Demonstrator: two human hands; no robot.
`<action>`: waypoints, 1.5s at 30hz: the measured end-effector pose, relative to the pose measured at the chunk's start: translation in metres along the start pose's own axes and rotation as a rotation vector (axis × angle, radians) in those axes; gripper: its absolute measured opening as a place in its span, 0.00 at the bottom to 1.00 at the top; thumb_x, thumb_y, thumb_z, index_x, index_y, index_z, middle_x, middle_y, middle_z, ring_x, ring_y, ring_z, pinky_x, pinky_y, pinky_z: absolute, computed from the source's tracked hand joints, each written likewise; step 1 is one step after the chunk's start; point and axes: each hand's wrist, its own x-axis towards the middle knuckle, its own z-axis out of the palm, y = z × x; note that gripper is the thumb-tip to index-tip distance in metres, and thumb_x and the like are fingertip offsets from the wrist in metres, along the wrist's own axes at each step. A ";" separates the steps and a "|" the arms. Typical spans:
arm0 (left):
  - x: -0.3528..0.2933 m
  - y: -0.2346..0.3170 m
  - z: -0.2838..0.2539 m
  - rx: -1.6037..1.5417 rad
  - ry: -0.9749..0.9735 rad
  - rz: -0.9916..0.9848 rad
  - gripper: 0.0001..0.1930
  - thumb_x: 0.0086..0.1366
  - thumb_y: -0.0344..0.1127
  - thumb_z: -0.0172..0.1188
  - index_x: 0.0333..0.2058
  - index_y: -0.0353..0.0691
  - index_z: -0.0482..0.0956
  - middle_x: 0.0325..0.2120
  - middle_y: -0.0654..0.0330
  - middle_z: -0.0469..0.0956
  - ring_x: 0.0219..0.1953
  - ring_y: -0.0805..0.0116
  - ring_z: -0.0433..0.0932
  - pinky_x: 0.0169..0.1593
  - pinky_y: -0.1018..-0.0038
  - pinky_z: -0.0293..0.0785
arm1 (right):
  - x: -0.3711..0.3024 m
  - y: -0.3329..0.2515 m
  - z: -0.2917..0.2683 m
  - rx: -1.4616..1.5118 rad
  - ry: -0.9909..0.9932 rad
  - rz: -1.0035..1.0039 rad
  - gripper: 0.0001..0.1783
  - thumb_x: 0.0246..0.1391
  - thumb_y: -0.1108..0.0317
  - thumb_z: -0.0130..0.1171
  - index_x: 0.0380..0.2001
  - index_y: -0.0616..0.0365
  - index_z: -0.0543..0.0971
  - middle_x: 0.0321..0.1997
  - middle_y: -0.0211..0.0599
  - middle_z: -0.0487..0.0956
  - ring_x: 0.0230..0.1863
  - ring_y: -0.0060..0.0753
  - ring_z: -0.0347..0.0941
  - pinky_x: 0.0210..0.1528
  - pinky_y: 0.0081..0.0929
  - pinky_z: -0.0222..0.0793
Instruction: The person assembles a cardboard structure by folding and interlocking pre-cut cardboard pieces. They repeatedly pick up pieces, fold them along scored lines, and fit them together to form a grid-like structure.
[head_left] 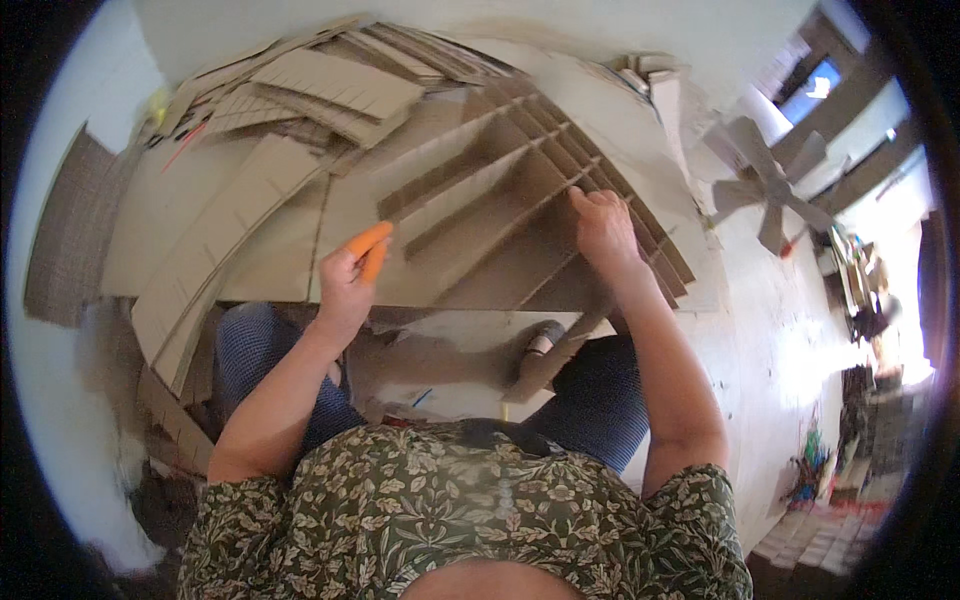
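Observation:
A large cardboard divider grid [545,165], made of long strips crossed by slotted strips, stands on the board in front of me. My right hand [605,225] is closed at its right part, with thumb and fingers against a strip by a crossing. Left of the grid, near the free end of a long strip, is my left hand [348,285]. Orange covers [370,242] show on its thumb and index finger, which come together in a pinch. Its other fingers are curled. Whatever lies between the covered fingertips, if anything, is too small to make out.
Slotted cardboard strips [215,235] lie in a curved stack at the left. More flat pieces [340,85] are piled at the back. A brown woven panel [75,230] leans at far left. On the right are a fan [770,185] and clutter. My knees are below the board.

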 end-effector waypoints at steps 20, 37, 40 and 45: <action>0.095 -0.078 -0.148 1.159 0.090 -0.232 0.14 0.65 0.41 0.48 0.38 0.37 0.76 0.37 0.48 0.78 0.42 0.48 0.76 0.45 0.57 0.70 | -0.027 -0.029 -0.043 0.257 0.334 0.123 0.14 0.44 0.81 0.57 0.38 0.61 0.80 0.38 0.48 0.77 0.49 0.54 0.71 0.50 0.42 0.69; 0.081 -0.036 -0.127 0.945 0.204 -0.127 0.12 0.60 0.35 0.56 0.43 0.47 0.80 0.37 0.52 0.79 0.39 0.53 0.77 0.43 0.63 0.72 | -0.075 -0.112 -0.082 0.856 0.101 0.271 0.12 0.49 0.80 0.58 0.39 0.65 0.79 0.31 0.45 0.79 0.31 0.35 0.77 0.32 0.24 0.70; 0.084 -0.053 -0.118 0.989 0.000 -0.296 0.14 0.58 0.40 0.60 0.43 0.45 0.80 0.39 0.52 0.79 0.40 0.55 0.78 0.43 0.64 0.72 | -0.085 -0.115 -0.086 0.918 0.075 0.271 0.12 0.49 0.82 0.57 0.39 0.66 0.79 0.30 0.42 0.80 0.31 0.32 0.77 0.34 0.23 0.70; 0.079 -0.066 -0.134 0.678 0.120 -0.346 0.19 0.59 0.46 0.61 0.45 0.41 0.80 0.40 0.53 0.81 0.41 0.60 0.79 0.45 0.68 0.71 | -0.091 -0.114 -0.085 0.910 0.067 0.276 0.11 0.50 0.81 0.57 0.39 0.66 0.79 0.28 0.41 0.80 0.30 0.29 0.77 0.33 0.22 0.69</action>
